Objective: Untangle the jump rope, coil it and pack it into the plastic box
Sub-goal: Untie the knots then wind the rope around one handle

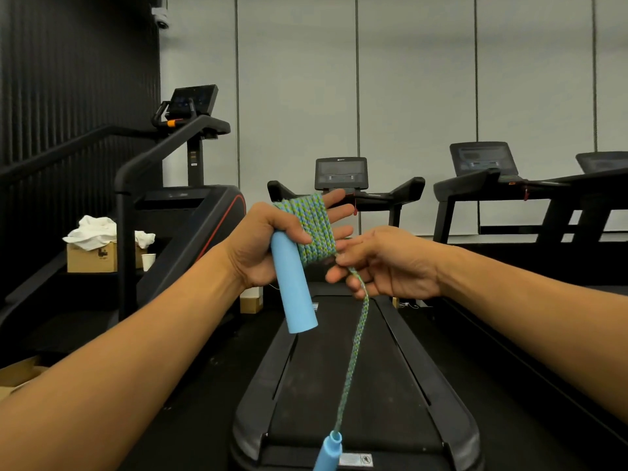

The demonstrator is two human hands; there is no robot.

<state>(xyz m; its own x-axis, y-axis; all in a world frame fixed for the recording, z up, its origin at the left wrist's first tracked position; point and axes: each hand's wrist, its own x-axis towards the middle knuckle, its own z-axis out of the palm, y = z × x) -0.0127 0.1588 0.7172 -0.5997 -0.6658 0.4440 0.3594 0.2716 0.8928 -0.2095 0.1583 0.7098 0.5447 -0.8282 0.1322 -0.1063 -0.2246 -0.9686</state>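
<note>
Treadmill point(356, 385) ran below both arms. Jump rope point(314, 229), green-blue braid, sat coiled in many turns around left hand point(272, 243); fingers straight, thumb pressed blue handle point(294, 283) against palm, handle pointing down. Right hand point(384, 263), just beside coil, pinched free strand between fingertips. Strand hung down to second blue handle point(328, 452) at bottom edge.

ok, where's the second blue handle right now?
Head view, bottom centre: the second blue handle dangles on the rope below the right hand, over the treadmill.
</note>
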